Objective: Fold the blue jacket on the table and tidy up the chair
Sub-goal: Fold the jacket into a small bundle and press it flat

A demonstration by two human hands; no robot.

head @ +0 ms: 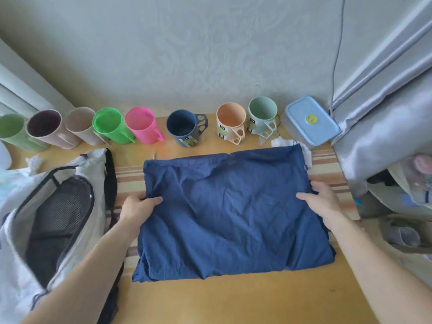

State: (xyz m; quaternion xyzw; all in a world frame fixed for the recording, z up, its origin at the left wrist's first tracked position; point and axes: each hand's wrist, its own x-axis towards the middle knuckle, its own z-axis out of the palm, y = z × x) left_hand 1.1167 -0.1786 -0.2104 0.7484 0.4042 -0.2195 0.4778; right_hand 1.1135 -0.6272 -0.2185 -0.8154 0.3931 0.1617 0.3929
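Note:
The blue jacket (pixel 229 213) lies on the wooden table (pixel 233 300) as a wrinkled, roughly rectangular folded bundle. My left hand (pixel 138 205) grips its left edge about halfway up, thumb on top of the cloth. My right hand (pixel 323 202) holds the right edge at the same height, fingers curled around the fabric. Both forearms reach in from the bottom corners. No chair is clearly visible.
Several coloured mugs (pixel 140 125) line the back of the table by the wall, with a light blue lidded box (pixel 312 120) at the back right. A white backpack with black mesh (pixel 56 218) fills the left side. Grey curtain (pixel 385 113) and bags (pixel 406 230) crowd the right.

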